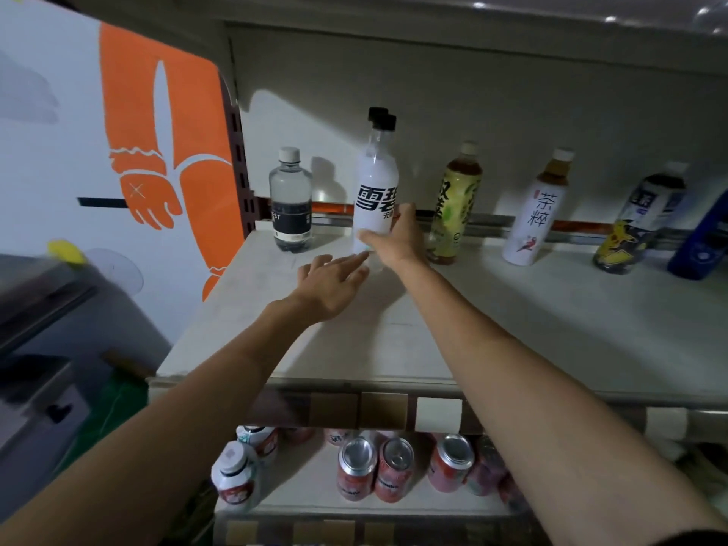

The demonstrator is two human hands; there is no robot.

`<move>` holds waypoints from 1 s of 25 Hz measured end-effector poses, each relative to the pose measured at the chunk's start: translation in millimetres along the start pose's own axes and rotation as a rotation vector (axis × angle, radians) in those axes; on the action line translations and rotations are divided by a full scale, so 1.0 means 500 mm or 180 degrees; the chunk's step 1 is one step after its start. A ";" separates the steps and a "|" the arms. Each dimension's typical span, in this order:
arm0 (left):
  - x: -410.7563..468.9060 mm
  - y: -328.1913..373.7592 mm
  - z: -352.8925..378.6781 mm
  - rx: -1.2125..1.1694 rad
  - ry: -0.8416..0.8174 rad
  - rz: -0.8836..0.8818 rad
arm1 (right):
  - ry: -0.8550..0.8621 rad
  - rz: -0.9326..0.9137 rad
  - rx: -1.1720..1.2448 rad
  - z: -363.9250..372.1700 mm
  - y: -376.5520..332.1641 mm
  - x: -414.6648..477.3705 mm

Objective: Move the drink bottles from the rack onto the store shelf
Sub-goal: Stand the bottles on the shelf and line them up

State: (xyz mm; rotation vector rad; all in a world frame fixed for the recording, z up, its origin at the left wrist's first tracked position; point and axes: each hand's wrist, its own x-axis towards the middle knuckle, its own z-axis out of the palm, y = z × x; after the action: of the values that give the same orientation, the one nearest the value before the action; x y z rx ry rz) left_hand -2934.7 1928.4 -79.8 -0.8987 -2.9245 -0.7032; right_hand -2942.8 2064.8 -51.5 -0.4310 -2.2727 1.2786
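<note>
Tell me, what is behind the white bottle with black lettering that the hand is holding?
A second black cap pokes out just behind the white bottle, so another bottle seems to stand there. Its body is covered by the white bottle, which the right hand grips.

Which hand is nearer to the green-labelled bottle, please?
Right: the right hand grips the black-capped bottle just left of the green-labelled bottle; the left hand is farther left.
</note>
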 end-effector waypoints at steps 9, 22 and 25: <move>-0.008 0.023 -0.029 -0.0540 -0.0046 0.0040 | -0.0535 -0.0195 -0.0865 -0.110 0.079 -0.040; -0.089 0.455 0.076 0.0038 -0.0856 0.1252 | -0.0637 0.0344 -0.2227 -0.607 0.174 -0.293; -0.143 0.619 0.116 0.0101 -0.0980 0.1749 | -0.0197 0.0477 -0.2126 -0.743 0.200 -0.395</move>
State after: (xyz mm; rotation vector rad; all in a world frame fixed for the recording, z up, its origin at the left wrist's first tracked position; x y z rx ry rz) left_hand -2702.4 2142.1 -12.2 -1.8413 -2.6802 -0.5107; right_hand -2568.1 2279.3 -26.3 -0.8079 -2.7279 0.5592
